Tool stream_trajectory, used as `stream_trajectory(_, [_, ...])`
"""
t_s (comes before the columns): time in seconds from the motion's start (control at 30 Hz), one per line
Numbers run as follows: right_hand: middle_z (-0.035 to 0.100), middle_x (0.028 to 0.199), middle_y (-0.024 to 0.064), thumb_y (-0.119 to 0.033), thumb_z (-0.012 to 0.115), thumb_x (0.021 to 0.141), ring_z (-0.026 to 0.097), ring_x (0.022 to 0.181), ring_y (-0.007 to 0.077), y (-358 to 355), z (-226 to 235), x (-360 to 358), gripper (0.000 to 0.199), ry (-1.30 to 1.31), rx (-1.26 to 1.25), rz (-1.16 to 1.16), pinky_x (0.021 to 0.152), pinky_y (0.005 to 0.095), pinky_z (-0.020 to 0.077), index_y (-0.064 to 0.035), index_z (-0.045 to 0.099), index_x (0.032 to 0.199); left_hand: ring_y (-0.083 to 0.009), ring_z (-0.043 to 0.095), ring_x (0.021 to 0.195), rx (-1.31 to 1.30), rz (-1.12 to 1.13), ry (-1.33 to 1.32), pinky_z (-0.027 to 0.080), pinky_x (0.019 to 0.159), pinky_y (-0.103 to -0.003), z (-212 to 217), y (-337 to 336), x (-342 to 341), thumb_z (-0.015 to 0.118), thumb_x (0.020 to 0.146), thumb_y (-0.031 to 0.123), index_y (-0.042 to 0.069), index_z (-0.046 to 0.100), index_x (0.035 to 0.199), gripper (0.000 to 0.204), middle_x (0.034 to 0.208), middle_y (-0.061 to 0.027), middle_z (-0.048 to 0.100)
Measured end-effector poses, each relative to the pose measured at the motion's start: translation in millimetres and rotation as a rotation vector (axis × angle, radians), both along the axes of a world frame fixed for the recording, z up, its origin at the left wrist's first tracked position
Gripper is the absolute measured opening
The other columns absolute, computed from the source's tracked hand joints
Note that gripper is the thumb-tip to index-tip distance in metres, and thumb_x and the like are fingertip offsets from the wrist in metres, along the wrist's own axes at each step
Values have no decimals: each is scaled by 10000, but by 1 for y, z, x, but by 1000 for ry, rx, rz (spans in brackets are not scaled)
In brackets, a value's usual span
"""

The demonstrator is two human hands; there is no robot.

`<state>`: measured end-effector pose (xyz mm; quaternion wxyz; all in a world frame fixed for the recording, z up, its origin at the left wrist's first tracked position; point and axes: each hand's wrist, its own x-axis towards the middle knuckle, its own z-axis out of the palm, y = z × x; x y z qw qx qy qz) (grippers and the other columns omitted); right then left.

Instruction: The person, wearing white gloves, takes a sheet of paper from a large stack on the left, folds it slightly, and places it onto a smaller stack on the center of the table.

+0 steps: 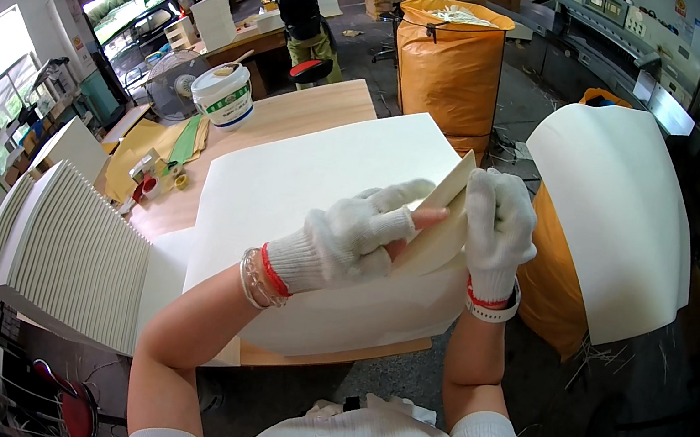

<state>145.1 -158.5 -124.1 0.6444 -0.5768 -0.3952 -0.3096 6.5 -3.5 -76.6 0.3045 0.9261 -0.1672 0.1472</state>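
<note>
Two gloved hands on one cream sheet (446,225) — sheet lifted and curled at right edge of big paper stack (300,182) on wooden table (293,116). Left hand (357,234) pinches sheet, bare fingertip showing; right hand (496,229) wraps fingers over its edge. White bucket (222,95) far back — fanned stack (76,251) at left.

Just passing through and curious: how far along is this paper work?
Looks done: a fanned stack of folded pieces lies at the person's left on the table. In hand: the left hand and right hand, both gloved, pinch a cream sheet lifted at its corner. Left: a big pile of flat sheets lies beneath, how thick I cannot tell.
</note>
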Motion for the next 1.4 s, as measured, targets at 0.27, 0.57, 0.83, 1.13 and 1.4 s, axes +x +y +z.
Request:
stream_trajectory(0.27, [409,600,107,-56,632,930,429,556,267,1,-2,1,313,-27,13,-33,547,395,348,12,476,667,-304,634,1123,24,68,-196,531,883,-348,-8,-5,3,737,729,-86,59,660,1032,345,1421,-229,518])
stream_trajectory(0.57, [431,607,107,-54,632,929,441,561,275,1,1,-2,279,6,10,-30,553,397,356,19,512,688,-292,661,1059,-64,-21,34,548,841,-346,-5,3,2,755,728,-66,36,660,1063,364,1484,-248,437])
stream_trajectory(0.83, [451,610,119,-62,631,930,460,574,280,0,-3,-1,280,9,29,-16,562,402,366,14,512,688,-315,664,1037,3,48,-156,544,830,-343,-10,0,4,776,714,-51,49,670,1108,420,1482,-253,440])
stream_trajectory(1.13, [468,613,123,-74,630,936,474,583,280,1,-3,0,289,25,30,-37,567,403,376,14,515,686,-355,634,1130,18,11,-89,535,886,-346,-7,-1,2,762,717,-47,79,663,1041,361,1453,-257,469])
stream_trajectory(1.4, [558,717,131,-65,595,954,562,676,293,-7,-5,-4,179,45,-31,-36,634,405,451,25,592,800,-336,652,1102,10,32,-144,533,879,-341,-8,0,4,804,732,-13,81,673,1107,408,1378,-215,552])
